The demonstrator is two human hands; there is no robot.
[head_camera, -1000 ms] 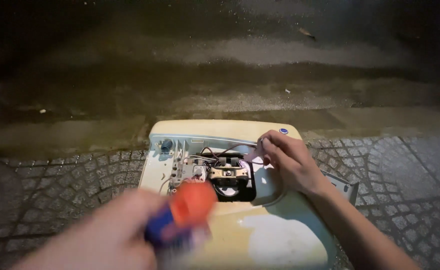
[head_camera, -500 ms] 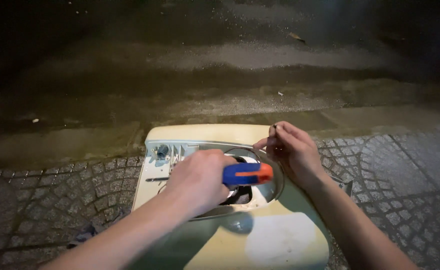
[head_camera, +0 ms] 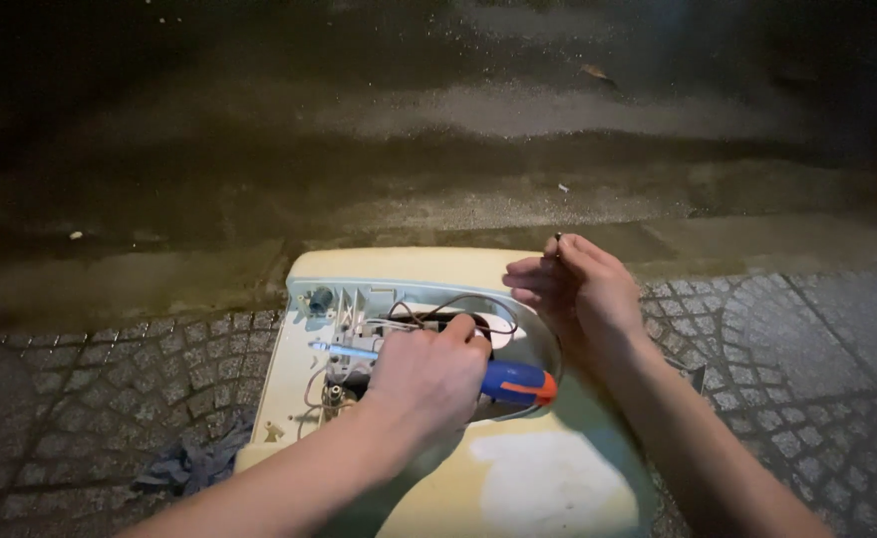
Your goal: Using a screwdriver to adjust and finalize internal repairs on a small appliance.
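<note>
The left hand [head_camera: 429,374] has its grip pressed tight around a screwdriver with a blue and orange plastic handle [head_camera: 518,382]. The shiny metal shaft [head_camera: 344,350] points left, lying over the small parts inside the cream plastic machine shell [head_camera: 518,488]. This shell lies open on the grey stone paving [head_camera: 80,399].

The right hand [head_camera: 583,294] is lifted just above the shell's far edge. Its grip pinches a tiny dark bit [head_camera: 558,237], maybe a screw.

To do this well, I think the tip should sit straight on the part, and the tiny bit should be held tight so it does not fall.

The open shell holds thin wires [head_camera: 448,304], a white block and little metal pieces. A dark rag [head_camera: 194,463] lies beside it.
</note>
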